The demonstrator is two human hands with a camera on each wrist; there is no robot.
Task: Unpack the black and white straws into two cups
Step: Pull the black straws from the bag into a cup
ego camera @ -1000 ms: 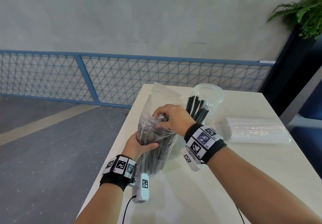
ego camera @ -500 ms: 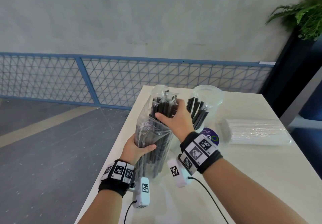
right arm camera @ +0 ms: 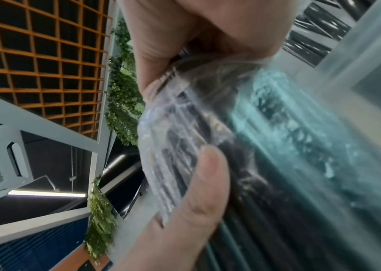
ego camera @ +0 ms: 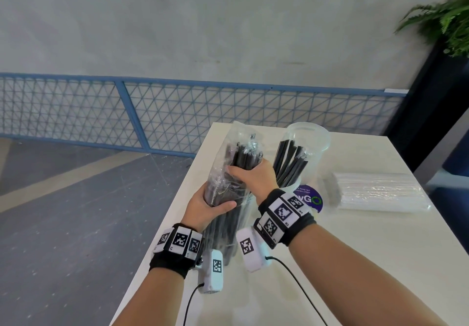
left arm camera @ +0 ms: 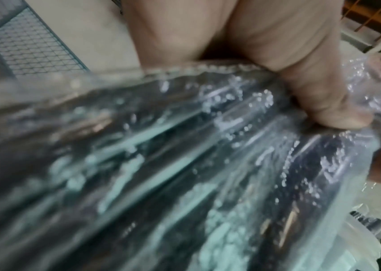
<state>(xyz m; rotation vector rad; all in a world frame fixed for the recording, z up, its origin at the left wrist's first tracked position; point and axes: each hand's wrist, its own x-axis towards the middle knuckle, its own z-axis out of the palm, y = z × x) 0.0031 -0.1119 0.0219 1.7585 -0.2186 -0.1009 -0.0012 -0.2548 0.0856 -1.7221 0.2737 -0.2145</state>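
While upright, bagged straws (ego camera: 229,194) two-handed.

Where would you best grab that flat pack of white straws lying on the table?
Probably across its middle, coming down from above. The pack of white straws lies flat on the table, long and low, apart from the cup, so fingers can close over its two long sides and lift it level.
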